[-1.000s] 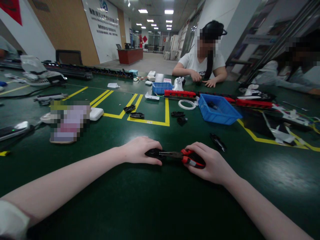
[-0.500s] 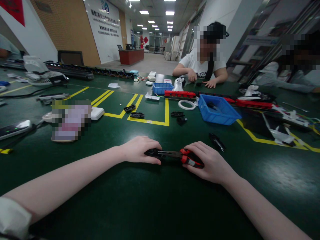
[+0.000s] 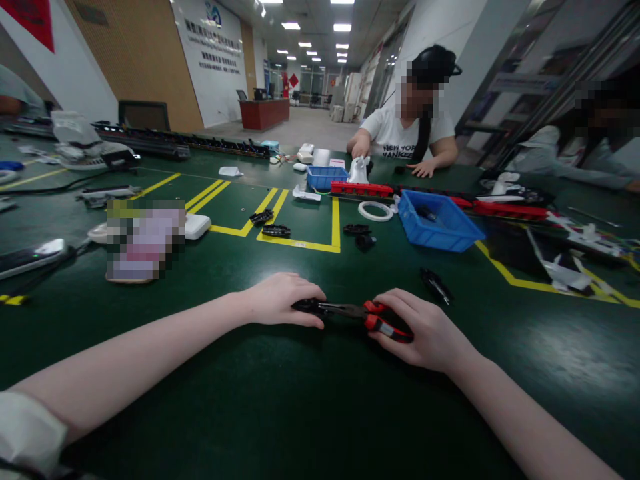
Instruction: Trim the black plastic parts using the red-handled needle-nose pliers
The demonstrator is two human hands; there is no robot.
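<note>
Pliers meet the black part on our green table

Our left hand (image 3: 285, 300) curls round the black part (image 3: 307, 306), seemingly to brace it — our right hand (image 3: 420, 330) wraps the red-handled pliers (image 3: 387, 327), tips against it

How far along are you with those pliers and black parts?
One black part is in hand: the left hand holds it, with the tips of the pliers in the right hand at it. Nothing visibly marks any piece as done. Other dark pieces lie about the table; they may be finished or waiting, so I can't tell how much is left.
</note>
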